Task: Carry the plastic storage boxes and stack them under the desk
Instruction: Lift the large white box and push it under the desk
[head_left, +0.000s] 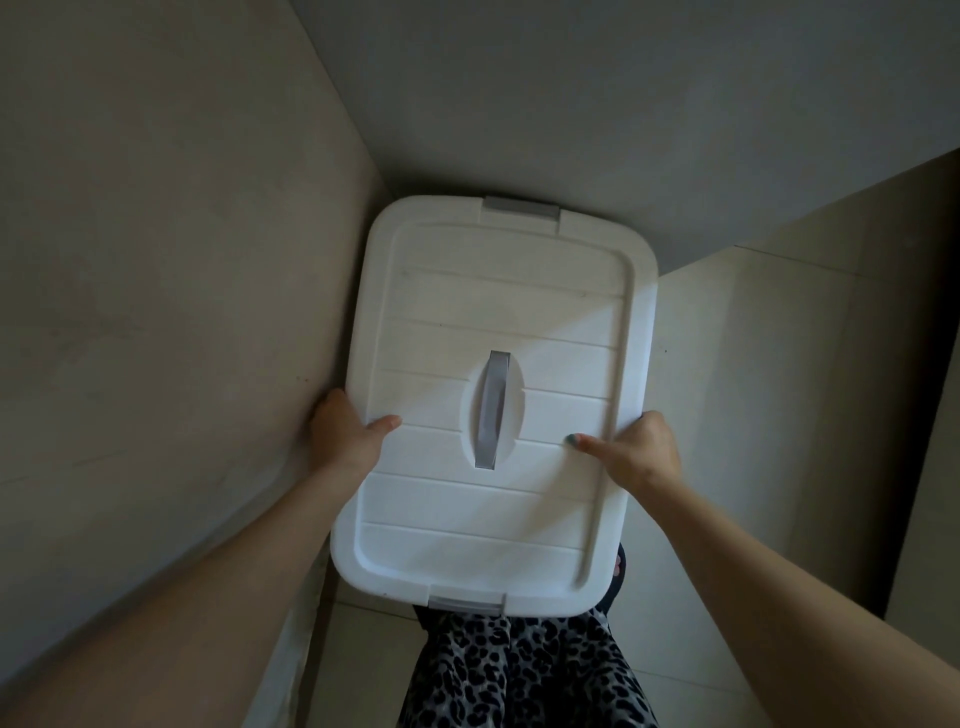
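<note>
Head view: we see a white plastic storage box at frame centre, lid on, with a grey handle recessed in the lid and grey latches at its upper and lower ends. The left hand grips the box's left edge, thumb lying on the lid, fingers wrapped out of sight below. The right hand grips the right edge likewise. A beige panel fills the left of the frame, just beside the box. Tiled floor at right; leopard-print fabric at bottom centre.
</note>
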